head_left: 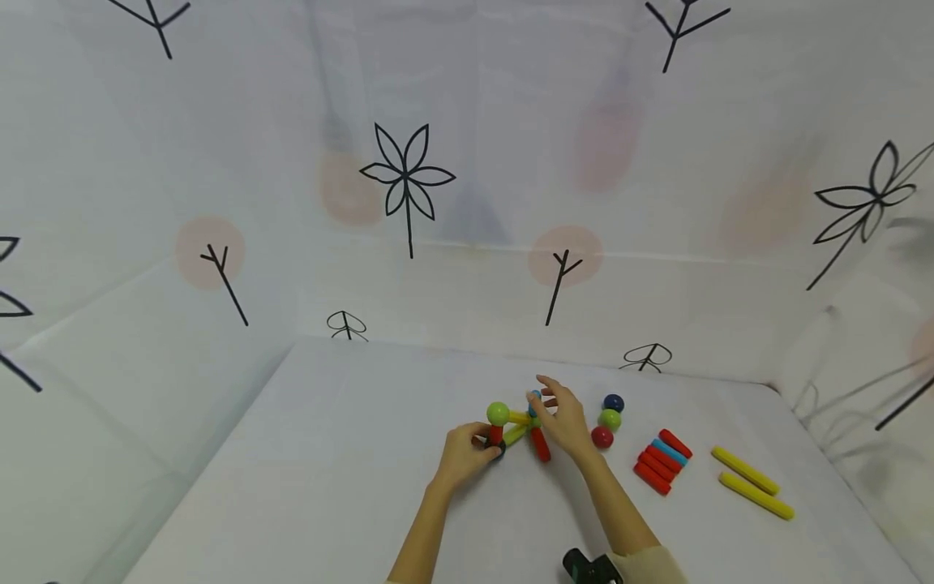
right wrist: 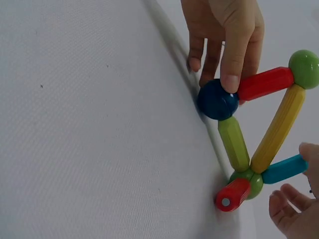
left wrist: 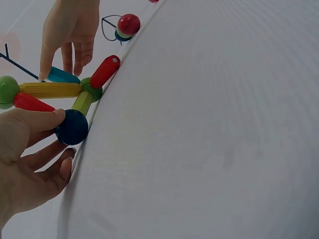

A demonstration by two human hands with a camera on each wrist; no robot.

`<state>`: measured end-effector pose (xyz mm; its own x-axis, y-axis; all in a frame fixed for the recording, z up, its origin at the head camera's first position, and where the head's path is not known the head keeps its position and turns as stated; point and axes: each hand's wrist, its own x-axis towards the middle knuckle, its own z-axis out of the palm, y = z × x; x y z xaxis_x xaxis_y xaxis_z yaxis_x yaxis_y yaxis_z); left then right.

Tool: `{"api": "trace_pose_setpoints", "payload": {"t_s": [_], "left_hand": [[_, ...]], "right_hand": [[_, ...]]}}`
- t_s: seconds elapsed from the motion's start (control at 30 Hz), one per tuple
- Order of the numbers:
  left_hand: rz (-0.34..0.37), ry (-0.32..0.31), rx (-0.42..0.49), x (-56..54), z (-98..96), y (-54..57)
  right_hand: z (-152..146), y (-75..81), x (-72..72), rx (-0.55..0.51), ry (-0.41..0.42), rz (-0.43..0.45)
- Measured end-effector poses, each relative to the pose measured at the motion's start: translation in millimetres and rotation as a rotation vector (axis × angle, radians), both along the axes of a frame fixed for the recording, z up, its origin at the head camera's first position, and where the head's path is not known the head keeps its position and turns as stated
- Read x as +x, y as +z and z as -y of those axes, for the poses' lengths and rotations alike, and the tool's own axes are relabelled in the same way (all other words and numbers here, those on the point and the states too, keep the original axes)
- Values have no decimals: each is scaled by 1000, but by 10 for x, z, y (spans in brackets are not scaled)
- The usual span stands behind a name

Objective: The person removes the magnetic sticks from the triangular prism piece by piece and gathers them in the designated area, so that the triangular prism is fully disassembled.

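Note:
A triangle of magnetic rods and balls stands on the white table, between my two hands. My left hand (head_left: 463, 454) grips its dark blue ball (left wrist: 72, 127) at the near left corner, thumb on top. From that ball a red rod (right wrist: 266, 83) rises to a green ball (head_left: 498, 414), and a light green rod (right wrist: 233, 144) leads to a lower green ball (left wrist: 92, 89). A yellow rod (right wrist: 279, 129) joins both green balls. Out of the lower one stick another red rod (head_left: 541, 445) and a blue rod (right wrist: 285, 169). My right hand (head_left: 569, 422) pinches the blue rod's free end.
Right of the hands, a dark blue ball (head_left: 614, 402), a green ball (head_left: 610, 419) and a red ball (head_left: 601, 437) form a row. Several short red rods (head_left: 653, 478) and a blue rod (head_left: 670, 452) lie side by side. Farther right are two long yellow rods (head_left: 756, 495).

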<state>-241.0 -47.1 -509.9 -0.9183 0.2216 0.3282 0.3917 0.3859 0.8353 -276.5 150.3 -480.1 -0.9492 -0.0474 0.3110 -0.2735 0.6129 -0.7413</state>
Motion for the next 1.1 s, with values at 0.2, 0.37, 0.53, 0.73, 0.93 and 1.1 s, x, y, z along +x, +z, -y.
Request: {"api": "trace_pose_setpoints", "payload": {"t_s": [0.2,0.37,0.53,0.73,0.93,1.1], "left_hand": [[-43,-29,-19,-36,26,-89],[39,11,-44,-19,-8,-60],[64,53,-79,-9,-32,-35],[51,56,-75,-19,-29,-40],[50,54,-77,-22,-28,-47],[59,58,-81,-7,-23,-26]], "right_hand": [[1,7,-15,22,54,30],[-24,11,-24,30,50,49],[-74,26,-38,33,30,53],[-150,-20,-43,-36,-27,91],[-221,-34,69,-70,-90,146],[-249,-30,188,27,-83,143]]}}
